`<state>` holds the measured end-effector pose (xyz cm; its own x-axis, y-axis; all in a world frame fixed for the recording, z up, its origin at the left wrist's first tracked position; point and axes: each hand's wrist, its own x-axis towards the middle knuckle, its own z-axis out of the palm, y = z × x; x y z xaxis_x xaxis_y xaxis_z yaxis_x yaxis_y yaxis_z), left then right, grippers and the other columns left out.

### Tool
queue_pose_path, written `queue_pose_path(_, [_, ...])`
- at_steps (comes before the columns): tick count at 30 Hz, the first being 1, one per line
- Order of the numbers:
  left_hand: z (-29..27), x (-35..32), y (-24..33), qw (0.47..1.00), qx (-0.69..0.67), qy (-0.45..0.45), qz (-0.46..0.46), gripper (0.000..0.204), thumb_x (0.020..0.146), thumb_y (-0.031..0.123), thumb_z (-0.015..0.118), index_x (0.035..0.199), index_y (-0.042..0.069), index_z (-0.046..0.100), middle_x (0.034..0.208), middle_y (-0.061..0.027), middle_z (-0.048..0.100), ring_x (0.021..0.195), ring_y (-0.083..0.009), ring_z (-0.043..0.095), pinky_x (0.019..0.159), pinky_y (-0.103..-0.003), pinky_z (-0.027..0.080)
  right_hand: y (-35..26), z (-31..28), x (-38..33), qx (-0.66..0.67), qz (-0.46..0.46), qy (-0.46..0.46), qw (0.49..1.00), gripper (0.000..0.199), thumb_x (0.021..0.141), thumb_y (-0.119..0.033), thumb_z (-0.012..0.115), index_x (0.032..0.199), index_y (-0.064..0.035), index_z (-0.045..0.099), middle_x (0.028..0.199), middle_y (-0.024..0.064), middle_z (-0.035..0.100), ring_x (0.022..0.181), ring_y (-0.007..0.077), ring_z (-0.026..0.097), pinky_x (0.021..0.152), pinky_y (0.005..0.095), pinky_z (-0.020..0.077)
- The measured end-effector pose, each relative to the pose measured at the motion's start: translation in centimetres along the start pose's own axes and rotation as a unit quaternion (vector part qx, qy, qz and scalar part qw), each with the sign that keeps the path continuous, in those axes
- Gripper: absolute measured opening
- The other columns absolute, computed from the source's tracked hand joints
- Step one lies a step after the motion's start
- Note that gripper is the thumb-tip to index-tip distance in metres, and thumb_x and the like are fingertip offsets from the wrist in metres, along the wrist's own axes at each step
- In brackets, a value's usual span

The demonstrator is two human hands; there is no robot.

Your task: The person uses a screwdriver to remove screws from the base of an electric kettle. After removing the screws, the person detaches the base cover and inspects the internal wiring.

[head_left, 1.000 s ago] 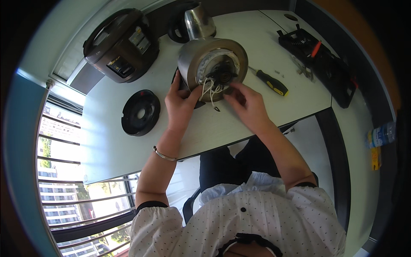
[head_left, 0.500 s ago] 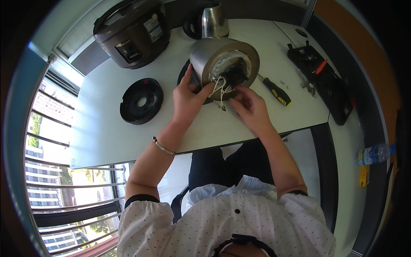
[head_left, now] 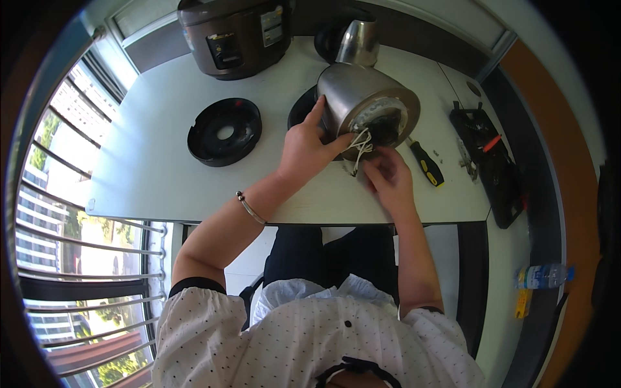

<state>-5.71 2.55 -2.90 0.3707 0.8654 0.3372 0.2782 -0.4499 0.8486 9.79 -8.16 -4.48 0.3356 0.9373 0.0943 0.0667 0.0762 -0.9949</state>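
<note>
Head view: the steel kettle body lies tipped, open base facing the right hand, whose fingers pinch white wires; left hand fingers clamp its side.

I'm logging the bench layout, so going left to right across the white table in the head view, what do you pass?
Black round base plate → left hand → steel kettle body on its side → screwdriver → black tool tray.

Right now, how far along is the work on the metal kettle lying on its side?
Done: the black base cover lies apart on the table, and the kettle underside is open. In hand: the left hand steadies the kettle while the right hand works at the white wires. Left: the cover is not back on; the screwdriver lies unused.
</note>
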Motion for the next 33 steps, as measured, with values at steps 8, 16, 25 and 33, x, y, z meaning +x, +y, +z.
queue_pose_path(8, [-0.9, 0.0, 0.6, 0.997, 0.02, -0.058, 0.047, 0.095, 0.073, 0.033, 0.075, 0.14, -0.014, 0.026, 0.062, -0.0169, 0.062, 0.06, -0.0292, 0.062, 0.058, -0.034, 0.047, 0.6, -0.6, 0.3, 0.03, -0.007, -0.004, 1.0, 0.041, 0.087, -0.004, 0.065, 0.122, 0.0045, 0.043, 0.075, 0.0063, 0.059, 0.056, 0.0111, 0.053, 0.048, 0.0234, 0.0407])
queue_pose_path(16, [-2.0, 0.7, -0.1, 0.978, -0.103, -0.174, 0.04, 0.097, 0.077, 0.023, 0.073, 0.143, -0.015, 0.012, 0.074, -0.0171, 0.065, 0.07, -0.0257, 0.063, 0.069, -0.029, 0.048, 0.8, -0.8, 0.4, 0.061, -0.017, 0.009, 0.998, 0.047, 0.088, -0.004, 0.064, 0.127, 0.0047, 0.039, 0.078, 0.0085, 0.06, 0.057, 0.0126, 0.054, 0.048, 0.0241, 0.0414])
queue_pose_path(25, [-2.5, 1.0, -0.4, 0.967, -0.044, -0.234, 0.094, 0.107, 0.07, 0.01, 0.076, 0.143, -0.016, 0.002, 0.091, -0.0208, 0.068, 0.093, -0.0313, 0.062, 0.086, -0.03, 0.046, 1.5, -1.5, 0.7, 0.093, -0.04, 0.006, 0.995, 0.048, 0.088, -0.004, 0.065, 0.127, 0.0056, 0.038, 0.078, 0.0092, 0.061, 0.056, 0.0136, 0.054, 0.047, 0.0249, 0.0414])
queue_pose_path(33, [-2.5, 1.0, -0.3, 0.968, -0.048, -0.232, 0.087, 0.107, 0.067, 0.004, 0.075, 0.145, -0.012, 0.003, 0.093, -0.0209, 0.068, 0.095, -0.0301, 0.063, 0.088, -0.03, 0.047, 1.0, -1.4, 0.4, 0.078, -0.031, 0.016, 0.996, 0.046, 0.087, -0.002, 0.064, 0.126, 0.0056, 0.04, 0.08, 0.0091, 0.061, 0.058, 0.0136, 0.054, 0.049, 0.025, 0.0416])
